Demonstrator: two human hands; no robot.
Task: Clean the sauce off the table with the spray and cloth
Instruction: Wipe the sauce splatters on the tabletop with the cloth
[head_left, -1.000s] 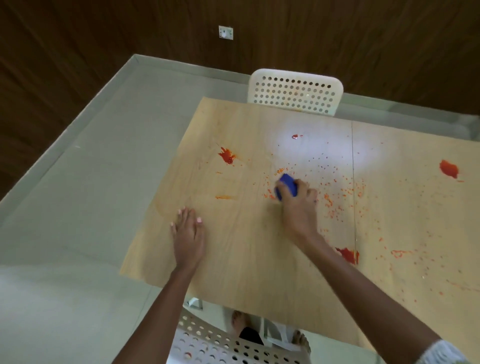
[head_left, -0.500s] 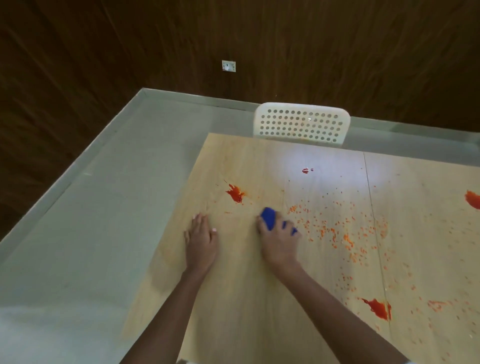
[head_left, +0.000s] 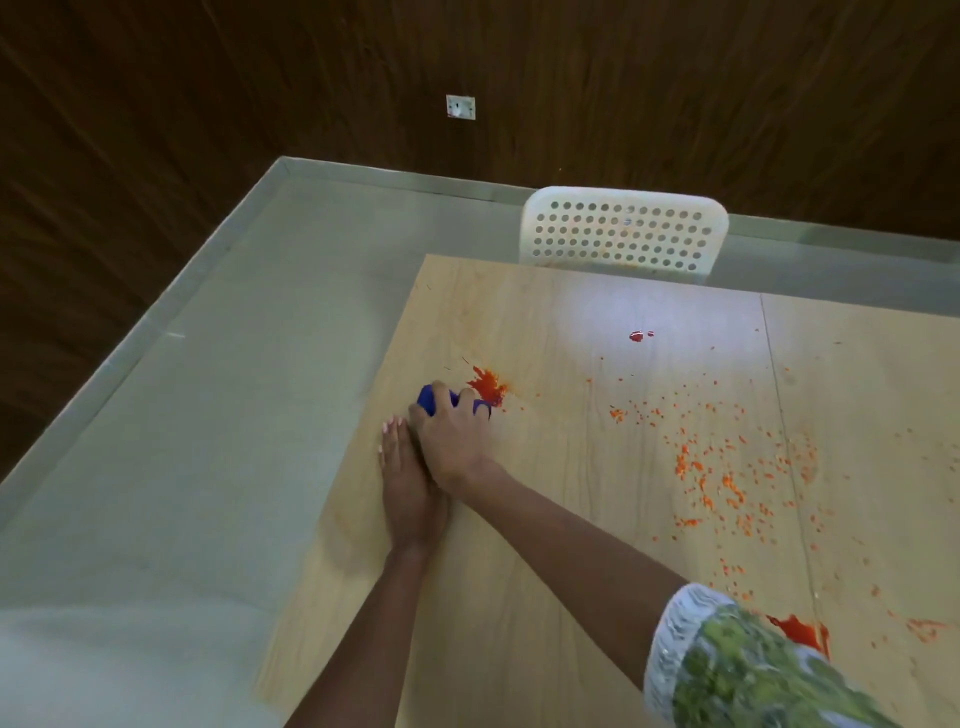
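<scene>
No legible writing; blue cloth (head_left: 431, 401) only.

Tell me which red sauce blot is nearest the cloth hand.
The splat by the table's left edge, right at the blue cloth gripped by the right hand. The small far blot and near-right blot lie well off.

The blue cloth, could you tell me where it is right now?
In the head view, the blue cloth is bunched under the right hand near the table's left edge, beside a red sauce splat.

Blue cloth (head_left: 429, 402) bunched on wooden table (head_left: 519, 597), touching red sauce splat (head_left: 488, 385); orange specks rightward.
</scene>
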